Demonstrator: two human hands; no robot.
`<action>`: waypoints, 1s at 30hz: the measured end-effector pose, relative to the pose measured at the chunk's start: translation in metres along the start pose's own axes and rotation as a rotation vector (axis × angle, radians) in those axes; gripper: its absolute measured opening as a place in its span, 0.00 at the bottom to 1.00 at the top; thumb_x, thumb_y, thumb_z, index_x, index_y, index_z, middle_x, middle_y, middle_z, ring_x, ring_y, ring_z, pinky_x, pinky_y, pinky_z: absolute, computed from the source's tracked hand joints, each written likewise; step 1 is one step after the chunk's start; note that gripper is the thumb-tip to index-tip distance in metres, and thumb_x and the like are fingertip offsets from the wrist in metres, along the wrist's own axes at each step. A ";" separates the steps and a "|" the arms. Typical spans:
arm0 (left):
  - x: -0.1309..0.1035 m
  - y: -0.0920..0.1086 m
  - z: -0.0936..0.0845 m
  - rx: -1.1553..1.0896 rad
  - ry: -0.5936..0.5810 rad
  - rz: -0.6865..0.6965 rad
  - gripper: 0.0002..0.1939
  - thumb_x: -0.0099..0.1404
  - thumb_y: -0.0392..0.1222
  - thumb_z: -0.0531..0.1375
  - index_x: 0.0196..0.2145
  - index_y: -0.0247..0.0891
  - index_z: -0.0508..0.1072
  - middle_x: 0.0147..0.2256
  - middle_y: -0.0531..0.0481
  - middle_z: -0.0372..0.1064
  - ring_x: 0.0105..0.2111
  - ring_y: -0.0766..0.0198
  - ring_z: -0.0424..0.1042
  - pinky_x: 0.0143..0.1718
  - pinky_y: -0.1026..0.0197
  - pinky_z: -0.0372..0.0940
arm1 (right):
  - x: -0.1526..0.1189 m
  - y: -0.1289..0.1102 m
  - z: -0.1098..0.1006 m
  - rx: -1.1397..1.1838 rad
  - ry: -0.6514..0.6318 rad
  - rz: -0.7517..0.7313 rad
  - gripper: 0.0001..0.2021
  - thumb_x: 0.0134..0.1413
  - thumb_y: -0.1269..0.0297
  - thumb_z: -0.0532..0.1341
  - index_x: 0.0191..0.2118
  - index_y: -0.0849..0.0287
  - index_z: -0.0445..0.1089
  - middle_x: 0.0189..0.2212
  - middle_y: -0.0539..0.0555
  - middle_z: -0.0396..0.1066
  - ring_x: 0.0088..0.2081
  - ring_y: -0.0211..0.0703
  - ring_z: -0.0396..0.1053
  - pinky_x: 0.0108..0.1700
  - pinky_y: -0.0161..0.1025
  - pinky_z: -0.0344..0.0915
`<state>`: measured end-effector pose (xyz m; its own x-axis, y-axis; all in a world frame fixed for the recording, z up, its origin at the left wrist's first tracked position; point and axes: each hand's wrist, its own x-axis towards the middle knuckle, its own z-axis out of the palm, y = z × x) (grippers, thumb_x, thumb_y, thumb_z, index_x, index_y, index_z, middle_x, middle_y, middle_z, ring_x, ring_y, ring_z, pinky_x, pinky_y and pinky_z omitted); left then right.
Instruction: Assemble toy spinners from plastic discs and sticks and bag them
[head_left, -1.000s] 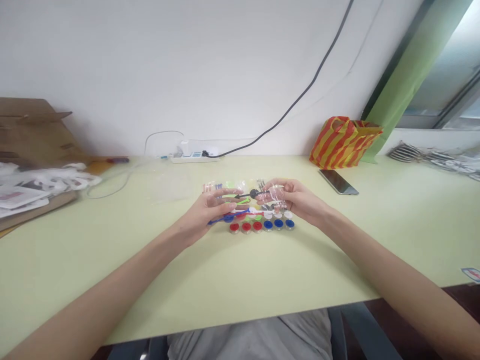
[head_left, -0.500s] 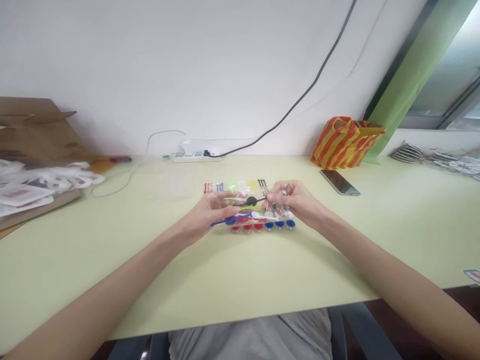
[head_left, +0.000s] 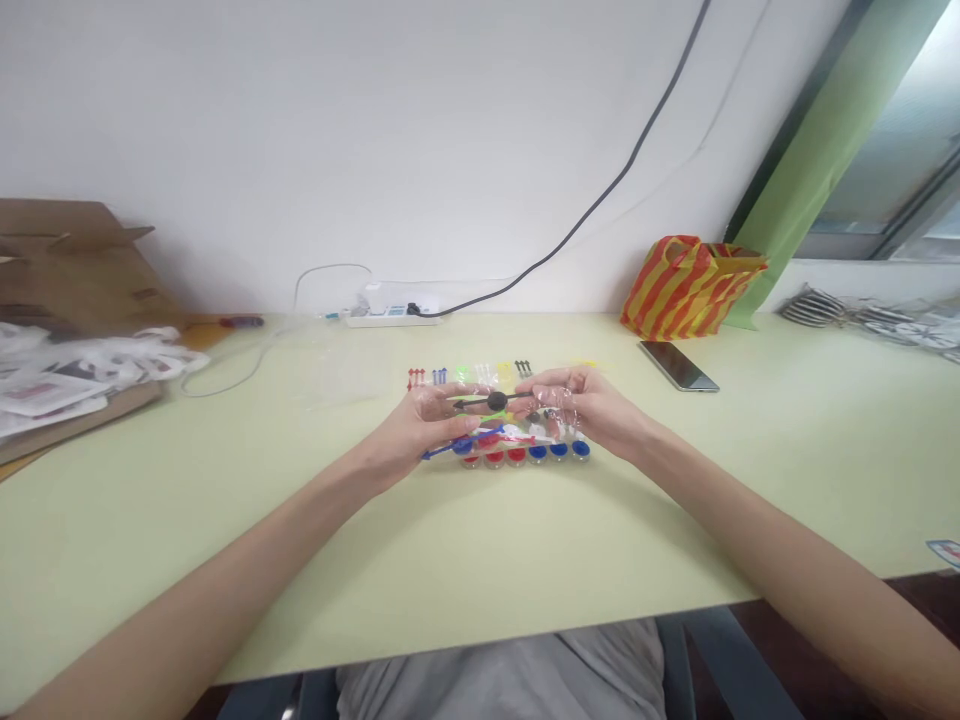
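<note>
In front of me a clear plastic bag (head_left: 559, 405) is held up between my two hands. My left hand (head_left: 431, 420) is closed on its left side, with a blue arrow-shaped spinner (head_left: 463, 444) by the thumb. My right hand (head_left: 592, 400) is closed on the bag's right side, its fingers at one end of a black arrow spinner (head_left: 497, 401). That spinner stretches level between the hands. Red, white and green pieces show around the bag. Beneath it stand several small round pots, red-topped (head_left: 495, 457) and blue-topped (head_left: 559, 451).
Rows of small coloured arrows (head_left: 439, 376) lie behind my hands. At the back are a power strip (head_left: 394, 310), a striped bag (head_left: 690, 288) and a phone (head_left: 679, 366). A cardboard box (head_left: 75, 260) and white plastic packets (head_left: 90, 365) fill the left side.
The black spinner has shifted slightly left, and more of its arrow tip shows near my left fingers. My right fingers have extended leftward along it. My left hand has barely moved.
</note>
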<state>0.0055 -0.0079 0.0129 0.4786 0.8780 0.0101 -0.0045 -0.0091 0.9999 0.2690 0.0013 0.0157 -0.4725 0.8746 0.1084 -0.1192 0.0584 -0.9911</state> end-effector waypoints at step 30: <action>0.001 0.000 0.003 -0.010 0.029 -0.025 0.30 0.56 0.46 0.75 0.55 0.42 0.76 0.52 0.40 0.79 0.51 0.48 0.79 0.48 0.56 0.74 | 0.003 0.003 0.018 -0.097 0.182 -0.102 0.21 0.37 0.50 0.79 0.29 0.58 0.74 0.23 0.51 0.76 0.22 0.37 0.69 0.26 0.36 0.68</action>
<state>0.0084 -0.0084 0.0126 0.4527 0.8915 -0.0153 -0.0013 0.0178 0.9998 0.2516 -0.0050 0.0140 -0.2962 0.9335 0.2019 -0.0699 0.1896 -0.9794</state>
